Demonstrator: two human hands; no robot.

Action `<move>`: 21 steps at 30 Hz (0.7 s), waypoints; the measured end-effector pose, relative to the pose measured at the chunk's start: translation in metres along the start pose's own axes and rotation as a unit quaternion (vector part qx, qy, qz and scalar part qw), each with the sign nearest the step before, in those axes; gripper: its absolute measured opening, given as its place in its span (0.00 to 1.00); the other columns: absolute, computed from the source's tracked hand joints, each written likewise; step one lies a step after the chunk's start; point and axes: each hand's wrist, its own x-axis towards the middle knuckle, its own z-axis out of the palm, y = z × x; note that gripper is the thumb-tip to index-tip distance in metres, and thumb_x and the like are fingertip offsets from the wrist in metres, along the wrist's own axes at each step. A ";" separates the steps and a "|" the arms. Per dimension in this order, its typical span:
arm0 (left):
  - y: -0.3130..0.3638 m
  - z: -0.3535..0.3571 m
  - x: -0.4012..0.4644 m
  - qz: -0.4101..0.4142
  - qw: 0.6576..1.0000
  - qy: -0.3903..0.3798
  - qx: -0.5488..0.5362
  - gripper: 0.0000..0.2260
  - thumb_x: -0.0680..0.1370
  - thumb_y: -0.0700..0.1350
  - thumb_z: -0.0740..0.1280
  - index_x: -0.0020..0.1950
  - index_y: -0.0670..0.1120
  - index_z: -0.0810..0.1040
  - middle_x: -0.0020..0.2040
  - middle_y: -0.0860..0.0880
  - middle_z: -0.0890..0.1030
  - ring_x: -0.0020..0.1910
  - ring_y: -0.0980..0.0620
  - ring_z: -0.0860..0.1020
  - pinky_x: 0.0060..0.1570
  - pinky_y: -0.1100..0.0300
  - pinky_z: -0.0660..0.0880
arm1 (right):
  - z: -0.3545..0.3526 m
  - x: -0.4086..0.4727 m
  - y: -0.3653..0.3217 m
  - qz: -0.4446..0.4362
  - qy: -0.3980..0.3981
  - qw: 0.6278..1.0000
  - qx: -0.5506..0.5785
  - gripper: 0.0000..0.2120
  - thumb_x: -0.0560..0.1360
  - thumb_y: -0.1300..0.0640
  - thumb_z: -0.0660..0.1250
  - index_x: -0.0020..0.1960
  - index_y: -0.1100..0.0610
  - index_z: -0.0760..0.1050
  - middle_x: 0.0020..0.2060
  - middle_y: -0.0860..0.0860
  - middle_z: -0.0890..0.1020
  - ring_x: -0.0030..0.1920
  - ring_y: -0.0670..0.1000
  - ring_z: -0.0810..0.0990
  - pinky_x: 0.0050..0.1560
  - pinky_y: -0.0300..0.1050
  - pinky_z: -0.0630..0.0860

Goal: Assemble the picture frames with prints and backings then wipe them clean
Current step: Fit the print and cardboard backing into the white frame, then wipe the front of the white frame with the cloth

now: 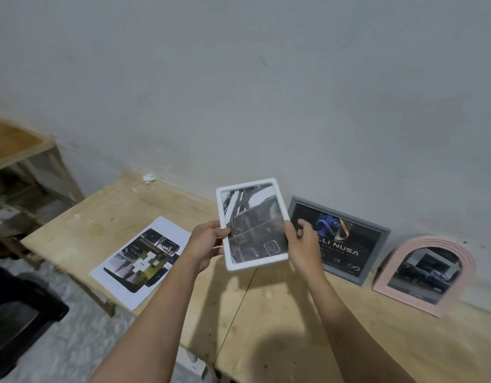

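Observation:
I hold a white picture frame upright above the wooden table, its front with a black-and-white print facing me. My left hand grips its left edge, thumb on the front. My right hand grips the right edge near the lower corner. A grey frame with a dark logo print leans against the wall just behind my right hand. To its right a pink arched frame with a photo of a truck also leans on the wall. A loose printed sheet lies flat on the table's left part.
A crumpled white scrap lies at the table's back left corner. A wooden shelf unit stands to the left, and a black object sits on the floor at the lower left. The grey wall backs the table.

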 end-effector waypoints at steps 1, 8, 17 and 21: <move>0.001 -0.003 0.000 0.003 1.000 -0.008 -0.003 0.09 0.78 0.33 0.63 0.54 0.41 0.81 0.43 0.45 0.81 0.38 0.48 0.79 0.40 0.55 0.77 | 0.000 0.009 0.000 0.065 -0.044 0.994 0.082 0.24 0.77 0.38 0.59 0.64 0.55 0.74 0.56 0.51 0.78 0.56 0.53 0.77 0.55 0.50 0.75; -0.005 -0.016 0.038 -0.001 0.994 0.016 -0.112 0.10 0.83 0.43 0.61 0.64 0.48 0.74 0.51 0.43 0.82 0.46 0.44 0.81 0.49 0.46 0.78 | 0.044 0.044 0.014 0.120 -0.180 0.957 0.191 0.24 0.75 0.37 0.63 0.59 0.54 0.79 0.53 0.53 0.84 0.55 0.57 0.82 0.62 0.57 0.75; -0.023 -0.050 0.104 -0.011 0.987 0.142 -0.072 0.07 0.83 0.41 0.61 0.59 0.45 0.77 0.41 0.50 0.83 0.34 0.59 0.81 0.30 0.65 0.76 | 0.108 0.171 0.027 0.038 -0.186 0.978 -0.084 0.14 0.73 0.53 0.63 0.58 0.53 0.74 0.48 0.50 0.79 0.48 0.53 0.77 0.48 0.47 0.76; -0.042 -0.061 0.127 -0.028 0.984 0.164 -0.067 0.08 0.83 0.39 0.60 0.58 0.43 0.77 0.32 0.56 0.81 0.28 0.61 0.79 0.26 0.68 0.73 | 0.154 0.234 0.059 -0.069 -0.252 0.901 -0.347 0.22 0.69 0.47 0.64 0.62 0.51 0.70 0.54 0.54 0.77 0.53 0.58 0.76 0.50 0.50 0.76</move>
